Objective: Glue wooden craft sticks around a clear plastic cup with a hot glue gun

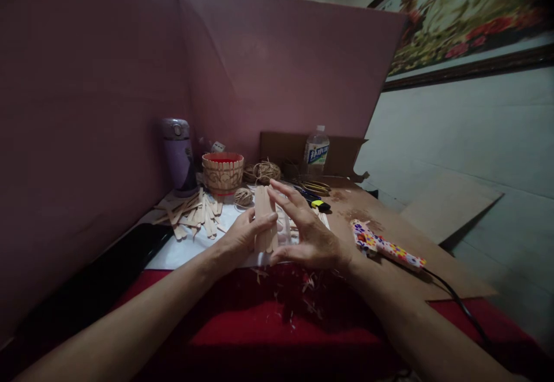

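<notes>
Several flat wooden sticks (pixel 265 220), side by side and upright, are in my left hand (pixel 242 235), its thumb across their front. My right hand (pixel 305 229) is at their right side, fingers apart and curved, with fingertips at the upper right edge and the thumb near the lower end. Whether it bears any of their weight is hard to tell. Loose wooden sticks (pixel 201 214) lie on a white sheet (pixel 167 259) to the left. Behind them stands a round stick-covered basket (pixel 223 173) with a red inside. A small twine ball (pixel 243 197) sits near my left hand.
A purple flask (pixel 179 160) stands back left. Twine coils (pixel 266 171), scissors (pixel 318 187), a yellow-black cutter (pixel 319 203) and a bottle (pixel 317 151) are at the back. A flower-patterned glue gun (pixel 389 247) with a cord rests on cardboard (pixel 415 278) at right. Shavings litter the red cloth (pixel 242 324).
</notes>
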### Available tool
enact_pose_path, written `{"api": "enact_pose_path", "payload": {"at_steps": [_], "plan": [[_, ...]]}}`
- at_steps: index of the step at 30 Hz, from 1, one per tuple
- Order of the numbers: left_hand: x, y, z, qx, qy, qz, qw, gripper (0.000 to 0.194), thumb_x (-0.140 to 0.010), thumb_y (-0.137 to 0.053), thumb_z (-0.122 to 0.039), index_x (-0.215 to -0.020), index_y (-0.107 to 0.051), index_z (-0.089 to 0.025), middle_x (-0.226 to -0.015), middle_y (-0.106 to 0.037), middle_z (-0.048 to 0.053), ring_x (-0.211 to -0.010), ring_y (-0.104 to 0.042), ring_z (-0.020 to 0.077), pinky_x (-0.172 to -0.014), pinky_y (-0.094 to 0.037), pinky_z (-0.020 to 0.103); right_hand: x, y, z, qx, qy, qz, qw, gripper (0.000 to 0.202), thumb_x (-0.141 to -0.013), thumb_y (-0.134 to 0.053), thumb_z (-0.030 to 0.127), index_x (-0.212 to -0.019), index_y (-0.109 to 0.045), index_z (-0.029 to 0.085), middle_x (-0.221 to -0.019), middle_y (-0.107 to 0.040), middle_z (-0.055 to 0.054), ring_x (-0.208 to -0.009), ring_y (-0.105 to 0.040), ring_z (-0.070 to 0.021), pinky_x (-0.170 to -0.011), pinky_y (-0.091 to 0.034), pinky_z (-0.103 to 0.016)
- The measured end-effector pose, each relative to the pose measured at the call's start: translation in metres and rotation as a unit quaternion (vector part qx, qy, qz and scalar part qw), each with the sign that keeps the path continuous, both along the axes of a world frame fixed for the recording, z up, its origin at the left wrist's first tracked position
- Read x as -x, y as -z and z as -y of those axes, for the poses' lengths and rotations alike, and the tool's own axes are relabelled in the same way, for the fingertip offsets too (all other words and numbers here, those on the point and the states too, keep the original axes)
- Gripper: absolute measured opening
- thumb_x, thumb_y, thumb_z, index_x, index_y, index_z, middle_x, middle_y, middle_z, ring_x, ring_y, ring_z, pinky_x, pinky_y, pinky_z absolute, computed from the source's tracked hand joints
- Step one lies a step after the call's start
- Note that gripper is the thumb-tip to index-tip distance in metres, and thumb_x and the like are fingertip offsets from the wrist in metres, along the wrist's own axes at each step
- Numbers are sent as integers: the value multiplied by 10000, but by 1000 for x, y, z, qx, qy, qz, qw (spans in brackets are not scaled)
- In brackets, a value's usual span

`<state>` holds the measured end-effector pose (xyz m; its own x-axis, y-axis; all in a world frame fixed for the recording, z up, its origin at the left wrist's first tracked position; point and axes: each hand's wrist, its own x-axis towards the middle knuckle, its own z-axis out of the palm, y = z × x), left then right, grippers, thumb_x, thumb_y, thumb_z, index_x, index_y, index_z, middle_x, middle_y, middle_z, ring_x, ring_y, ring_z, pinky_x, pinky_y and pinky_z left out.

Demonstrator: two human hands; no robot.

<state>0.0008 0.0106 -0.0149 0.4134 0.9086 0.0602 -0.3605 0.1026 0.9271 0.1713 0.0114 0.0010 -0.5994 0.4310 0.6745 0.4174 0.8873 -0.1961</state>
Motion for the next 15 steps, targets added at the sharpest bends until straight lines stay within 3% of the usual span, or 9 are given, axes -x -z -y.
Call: {"api": "enact_pose_path", "payload": {"at_steps": [7,15], "plan": [[0,3,2,-37,25,8,999,449,-773,-685,-406,-1107,-523,-153,-840,-633,62,-697,-634,171,-621,-495,273,1,-1,4,-7,0,16,1000,1051,-666,-666,673,-1497,-163,273,-1544,-175,-144,-1410,-202,-345,-1106,-256,-547],[-2,1,5,-35,-7,-9,999,448,-752,-697,-416,-1060,-510,-148,-778,-599,35,-628,-617,156,-568,-465,250,5,-1,7,-4,5,1,1000,1007,-686,-729,554,-1485,-191,260,-1501,-256,-159,-1392,-258,-311,-1110,-279,-517]]}}
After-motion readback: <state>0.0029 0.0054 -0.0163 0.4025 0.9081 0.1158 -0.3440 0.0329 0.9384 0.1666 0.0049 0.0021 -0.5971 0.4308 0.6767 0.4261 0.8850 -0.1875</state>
